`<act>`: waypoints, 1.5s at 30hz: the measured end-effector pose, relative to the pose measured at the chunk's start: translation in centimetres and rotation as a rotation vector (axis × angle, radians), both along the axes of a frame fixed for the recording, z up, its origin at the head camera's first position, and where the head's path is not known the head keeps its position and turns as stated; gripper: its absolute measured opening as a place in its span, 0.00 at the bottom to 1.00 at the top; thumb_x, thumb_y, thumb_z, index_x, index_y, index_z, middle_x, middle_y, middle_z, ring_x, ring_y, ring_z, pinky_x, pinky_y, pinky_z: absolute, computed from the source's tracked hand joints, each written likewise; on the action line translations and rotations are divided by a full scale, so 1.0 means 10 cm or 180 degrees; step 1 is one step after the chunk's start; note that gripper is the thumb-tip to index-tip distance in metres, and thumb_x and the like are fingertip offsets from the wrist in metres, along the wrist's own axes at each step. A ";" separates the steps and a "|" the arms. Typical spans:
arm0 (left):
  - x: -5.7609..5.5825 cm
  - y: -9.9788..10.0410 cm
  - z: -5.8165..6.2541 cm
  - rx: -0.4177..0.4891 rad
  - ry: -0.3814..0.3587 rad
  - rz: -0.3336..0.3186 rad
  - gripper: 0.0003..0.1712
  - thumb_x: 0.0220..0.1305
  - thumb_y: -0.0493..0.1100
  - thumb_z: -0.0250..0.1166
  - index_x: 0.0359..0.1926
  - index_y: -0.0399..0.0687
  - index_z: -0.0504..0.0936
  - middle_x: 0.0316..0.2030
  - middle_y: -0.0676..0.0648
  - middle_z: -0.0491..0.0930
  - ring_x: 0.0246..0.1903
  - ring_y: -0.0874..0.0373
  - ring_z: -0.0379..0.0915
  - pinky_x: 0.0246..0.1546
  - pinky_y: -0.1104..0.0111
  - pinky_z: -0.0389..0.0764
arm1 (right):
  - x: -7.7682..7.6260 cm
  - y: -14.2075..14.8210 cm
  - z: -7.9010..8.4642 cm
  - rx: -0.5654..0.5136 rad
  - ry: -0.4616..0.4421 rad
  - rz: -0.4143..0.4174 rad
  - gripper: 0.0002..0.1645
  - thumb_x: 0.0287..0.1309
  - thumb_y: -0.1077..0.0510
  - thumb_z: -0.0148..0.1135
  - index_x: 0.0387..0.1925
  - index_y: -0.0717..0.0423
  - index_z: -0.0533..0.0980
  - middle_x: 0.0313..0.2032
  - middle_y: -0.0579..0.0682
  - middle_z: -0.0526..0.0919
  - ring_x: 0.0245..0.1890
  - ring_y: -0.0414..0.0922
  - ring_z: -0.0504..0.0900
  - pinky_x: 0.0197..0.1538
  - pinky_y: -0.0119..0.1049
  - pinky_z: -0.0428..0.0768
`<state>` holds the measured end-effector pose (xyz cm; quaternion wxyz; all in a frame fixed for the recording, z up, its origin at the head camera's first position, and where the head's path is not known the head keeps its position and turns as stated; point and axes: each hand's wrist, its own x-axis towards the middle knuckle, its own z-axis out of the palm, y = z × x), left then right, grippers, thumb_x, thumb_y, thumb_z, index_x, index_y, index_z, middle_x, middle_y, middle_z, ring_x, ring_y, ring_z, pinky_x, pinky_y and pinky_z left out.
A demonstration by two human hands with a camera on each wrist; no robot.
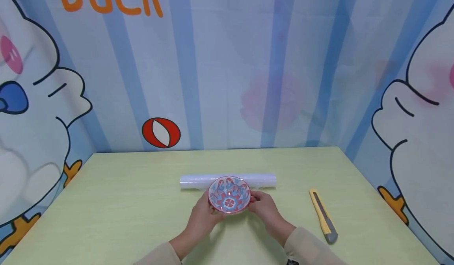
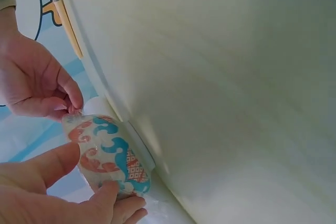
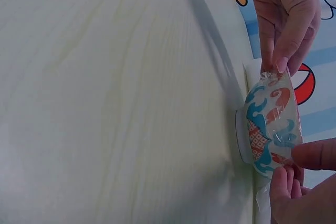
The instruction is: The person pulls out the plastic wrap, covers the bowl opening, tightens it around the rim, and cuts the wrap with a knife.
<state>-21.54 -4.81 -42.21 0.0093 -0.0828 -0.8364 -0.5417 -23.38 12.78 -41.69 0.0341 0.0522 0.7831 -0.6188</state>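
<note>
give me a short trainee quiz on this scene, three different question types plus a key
1. True or false: the slim yellow-and-grey utility knife lies on the pale green wood-grain table.
2. Fill in: in the head view, the round red, blue and white patterned bowl partly hides the long, shiny whitish ____.
3. Choose: the left hand and right hand are a) flat on the table, b) on the knife, c) at the bowl's opposite sides.

Key: 1 true; 2 roll; 3 c.

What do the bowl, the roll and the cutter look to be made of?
Bowl: probably ceramic; its gloss may partly come from the clear, wrinkled film over it.
Roll: likely plastic, shiny, with pale highlights.
Cutter: apparently plastic, fairly matte, flat yellow and grey.
</note>
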 end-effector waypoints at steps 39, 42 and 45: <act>-0.17 -0.08 0.02 -0.0929 0.0008 0.0286 0.48 0.34 0.40 0.77 0.55 0.26 0.62 0.49 0.32 0.63 0.52 0.38 0.58 0.54 0.47 0.65 | -0.25 0.19 -0.10 0.2405 0.1046 0.0860 0.18 0.47 0.58 0.68 0.37 0.54 0.68 0.21 0.45 0.69 0.21 0.39 0.65 0.22 0.29 0.63; -0.18 -0.07 0.04 -0.0919 -0.0037 0.0295 0.49 0.33 0.40 0.77 0.56 0.26 0.62 0.50 0.32 0.63 0.52 0.39 0.57 0.54 0.48 0.64 | -0.27 0.22 -0.07 0.2443 0.1070 0.0902 0.17 0.47 0.59 0.67 0.37 0.55 0.70 0.23 0.45 0.70 0.23 0.40 0.66 0.25 0.29 0.64; -0.16 -0.04 0.04 -0.0900 -0.0079 0.0273 0.51 0.35 0.42 0.77 0.58 0.27 0.60 0.55 0.30 0.59 0.56 0.36 0.54 0.57 0.46 0.63 | -0.29 0.28 -0.04 0.2398 0.0998 0.0921 0.19 0.47 0.62 0.65 0.42 0.58 0.71 0.26 0.45 0.71 0.25 0.40 0.67 0.29 0.31 0.67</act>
